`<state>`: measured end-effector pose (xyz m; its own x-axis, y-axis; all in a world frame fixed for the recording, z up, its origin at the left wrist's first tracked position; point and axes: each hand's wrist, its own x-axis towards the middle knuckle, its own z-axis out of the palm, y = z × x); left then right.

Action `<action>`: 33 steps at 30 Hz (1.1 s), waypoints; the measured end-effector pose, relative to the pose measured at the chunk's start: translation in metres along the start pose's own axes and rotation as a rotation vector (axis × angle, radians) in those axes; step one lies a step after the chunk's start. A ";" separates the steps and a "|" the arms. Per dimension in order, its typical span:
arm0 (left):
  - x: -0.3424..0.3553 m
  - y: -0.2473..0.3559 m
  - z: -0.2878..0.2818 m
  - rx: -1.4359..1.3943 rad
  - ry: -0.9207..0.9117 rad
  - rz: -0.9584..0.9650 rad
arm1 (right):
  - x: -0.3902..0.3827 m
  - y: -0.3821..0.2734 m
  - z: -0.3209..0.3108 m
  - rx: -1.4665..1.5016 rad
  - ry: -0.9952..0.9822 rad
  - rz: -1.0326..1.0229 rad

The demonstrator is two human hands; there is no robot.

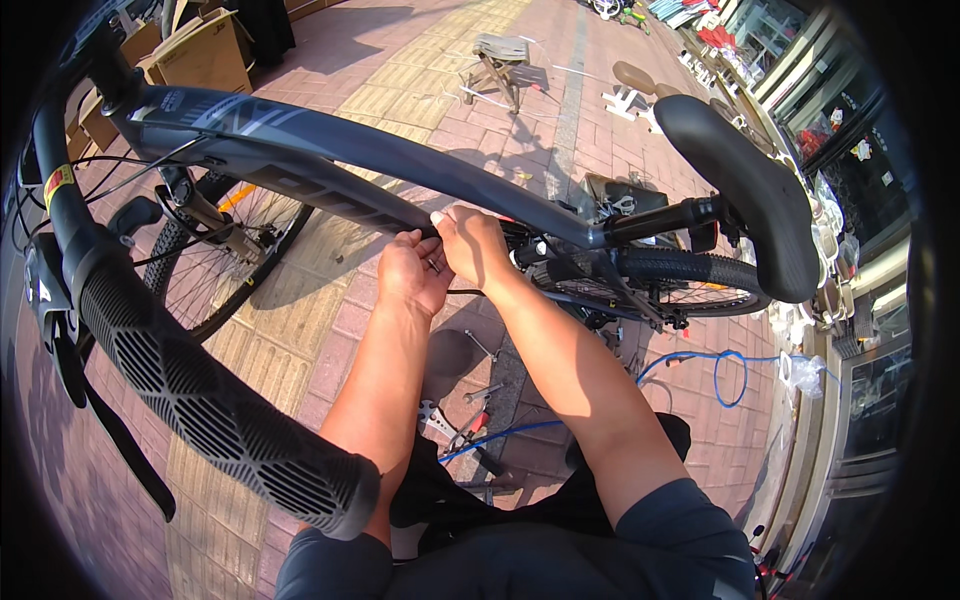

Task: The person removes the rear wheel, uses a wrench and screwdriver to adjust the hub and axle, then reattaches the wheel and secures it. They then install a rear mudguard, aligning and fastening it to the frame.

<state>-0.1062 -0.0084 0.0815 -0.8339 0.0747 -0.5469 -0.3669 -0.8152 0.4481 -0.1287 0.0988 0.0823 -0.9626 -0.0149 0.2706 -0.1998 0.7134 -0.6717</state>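
Observation:
A dark grey bicycle (350, 140) stands across the view, its handlebar at the left and black saddle (745, 190) at the right. Both my hands meet at the lower end of its down tube (310, 182). My left hand (408, 275) is palm up with fingers curled in against the tube's underside. Close against it, my right hand (475, 248) is closed, thumb pressed toward the tube. Whatever the fingertips pinch is hidden between them. A small shiny band shows at my left fingers. The ribbed handlebar grip (215, 390) passes over my left upper arm in view.
Wrenches and other hand tools (470, 415) lie on the paving below my forearms. A blue hose (730, 385) loops at the right. Cardboard boxes (200, 55) stand at the far left, a folding stool (500, 65) farther back. Shop windows line the right side.

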 end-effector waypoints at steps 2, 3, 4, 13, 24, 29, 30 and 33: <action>0.001 0.000 0.000 -0.007 -0.004 0.016 | -0.001 -0.001 -0.002 -0.022 -0.009 -0.053; 0.001 0.000 -0.001 -0.008 -0.005 0.009 | -0.001 0.000 -0.003 0.016 -0.005 -0.084; 0.000 0.000 -0.001 -0.010 -0.005 0.002 | -0.003 0.001 -0.003 0.055 -0.002 -0.114; -0.005 0.002 0.002 0.002 -0.017 -0.009 | -0.001 0.009 0.001 0.181 0.120 -0.226; -0.001 0.001 -0.001 0.006 -0.010 -0.012 | 0.000 0.006 -0.005 0.099 -0.022 -0.172; -0.002 0.002 0.000 0.002 -0.020 -0.017 | -0.001 0.006 -0.002 0.187 0.016 -0.144; -0.002 0.002 0.000 0.009 -0.017 -0.014 | -0.002 0.005 -0.001 0.231 0.035 -0.065; -0.001 0.002 0.000 0.008 -0.009 -0.010 | -0.002 0.004 0.000 0.050 -0.012 0.019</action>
<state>-0.1059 -0.0100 0.0828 -0.8337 0.0879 -0.5452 -0.3787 -0.8095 0.4486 -0.1276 0.1018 0.0789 -0.9684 -0.0099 0.2491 -0.1897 0.6775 -0.7106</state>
